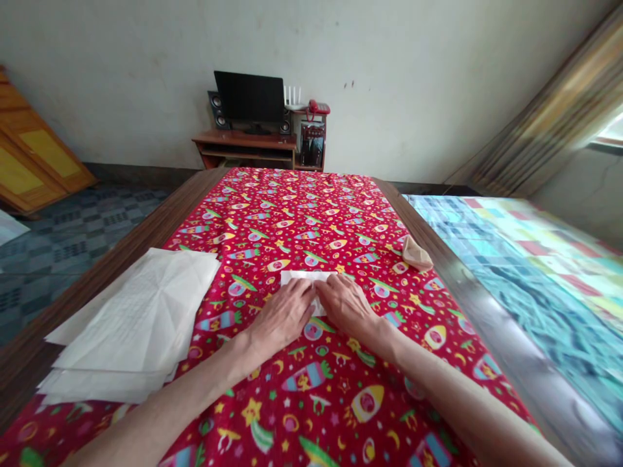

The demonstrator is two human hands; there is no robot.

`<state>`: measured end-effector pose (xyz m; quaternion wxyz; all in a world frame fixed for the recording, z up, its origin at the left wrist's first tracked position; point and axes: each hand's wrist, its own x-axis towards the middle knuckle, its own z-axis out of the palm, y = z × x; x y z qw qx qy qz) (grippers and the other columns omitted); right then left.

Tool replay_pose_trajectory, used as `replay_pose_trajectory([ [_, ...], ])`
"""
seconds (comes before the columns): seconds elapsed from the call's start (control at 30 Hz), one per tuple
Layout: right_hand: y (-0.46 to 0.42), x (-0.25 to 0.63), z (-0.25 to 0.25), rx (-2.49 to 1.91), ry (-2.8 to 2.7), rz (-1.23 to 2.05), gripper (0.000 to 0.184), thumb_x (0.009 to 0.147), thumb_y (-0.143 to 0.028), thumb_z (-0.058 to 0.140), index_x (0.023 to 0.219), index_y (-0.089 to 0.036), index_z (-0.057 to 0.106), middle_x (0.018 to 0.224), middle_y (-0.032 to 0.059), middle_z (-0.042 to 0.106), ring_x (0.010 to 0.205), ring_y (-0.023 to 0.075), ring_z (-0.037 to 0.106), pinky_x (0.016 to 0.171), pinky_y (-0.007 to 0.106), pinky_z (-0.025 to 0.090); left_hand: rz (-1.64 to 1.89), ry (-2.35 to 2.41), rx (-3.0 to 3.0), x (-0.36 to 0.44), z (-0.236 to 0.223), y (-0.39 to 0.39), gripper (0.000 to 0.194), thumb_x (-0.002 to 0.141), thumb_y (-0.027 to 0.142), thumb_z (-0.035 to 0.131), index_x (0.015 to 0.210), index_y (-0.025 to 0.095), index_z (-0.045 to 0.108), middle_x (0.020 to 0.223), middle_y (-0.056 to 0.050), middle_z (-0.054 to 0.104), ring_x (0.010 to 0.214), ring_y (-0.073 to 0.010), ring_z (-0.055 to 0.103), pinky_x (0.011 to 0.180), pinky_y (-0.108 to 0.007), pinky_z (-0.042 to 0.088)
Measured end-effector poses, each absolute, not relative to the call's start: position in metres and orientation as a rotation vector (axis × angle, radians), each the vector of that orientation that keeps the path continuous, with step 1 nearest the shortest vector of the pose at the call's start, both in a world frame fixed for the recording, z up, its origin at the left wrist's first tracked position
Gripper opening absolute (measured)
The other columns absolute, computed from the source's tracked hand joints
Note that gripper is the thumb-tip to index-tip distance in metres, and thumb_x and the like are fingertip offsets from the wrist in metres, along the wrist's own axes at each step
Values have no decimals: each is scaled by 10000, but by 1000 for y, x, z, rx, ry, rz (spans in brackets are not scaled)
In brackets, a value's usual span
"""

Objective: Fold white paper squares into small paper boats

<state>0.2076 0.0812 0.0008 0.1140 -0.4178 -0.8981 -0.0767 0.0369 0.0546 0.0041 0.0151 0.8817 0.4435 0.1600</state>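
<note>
A small folded piece of white paper [304,277] lies on the red patterned tablecloth [302,214] in the middle of the table. My left hand [282,316] rests on its near left part, fingers bent and pressed down onto the paper. My right hand [346,303] presses on its near right part, fingers together and flat on the fold. The hands hide most of the paper's near half. Both forearms reach in from the bottom edge.
A stack of creased white paper sheets [131,324] lies at the left, overhanging the cloth. A small beige folded object [416,254] sits near the table's right edge [438,253]. A desk with a monitor [249,97] stands at the far wall.
</note>
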Motion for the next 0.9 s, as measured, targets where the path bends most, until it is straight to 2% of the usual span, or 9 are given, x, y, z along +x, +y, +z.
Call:
replay_pose_trajectory([
  [0.07,85,211,-7,-1221,-2593,-221,280,927,-196,439,1149,-108,586,1113,167,627,1033,247,579,860,383,490,500,1435,2755,37,-2,60,328,942,262,410,1235,160,517,1203,-108,547,1085,-264,511,906,-426,463],
  [0.1,86,214,-11,-1190,-2577,-218,347,937,-220,428,1241,-90,534,1261,192,558,1167,263,513,947,412,452,491,1455,2759,36,-5,60,373,942,279,409,1288,161,481,1267,-116,522,1121,-278,494,927,-447,446],
  [0.2,85,225,-19,-1105,-2608,-166,460,960,-283,391,1366,-70,426,1451,183,384,1357,252,330,1089,442,329,447,1450,2797,30,-13,60,469,954,308,369,1393,143,371,1444,-125,397,1288,-291,382,1044,-491,339],
  [0.3,84,233,-18,-1104,-2665,-118,507,970,-326,373,1393,-46,389,1472,187,340,1385,253,281,1111,462,296,380,1418,2841,24,-17,60,509,969,344,324,1423,114,318,1510,-129,303,1402,-261,233,1130,-505,198],
  [0.47,84,243,-17,-1178,-2643,-104,526,968,-359,383,1411,-74,370,1470,189,339,1376,264,303,1104,506,292,371,1519,2838,7,-20,62,537,965,362,318,1435,101,300,1520,-140,274,1424,-250,189,1150,-509,136],
  [0.73,78,253,-24,-1252,-2580,-146,478,970,-303,371,1380,-62,417,1448,183,388,1366,272,321,1111,509,284,251,1567,2834,-21,-14,52,532,964,350,315,1437,107,299,1521,-130,267,1417,-240,221,1129,-514,205],
  [0.9,62,243,-23,-1211,-2362,-263,416,952,-253,402,1329,-89,467,1365,226,475,1319,303,387,1026,531,386,313,1523,2835,-25,-22,48,632,933,476,384,1423,83,317,1510,-161,284,1419,-271,204,1126,-511,241],
])
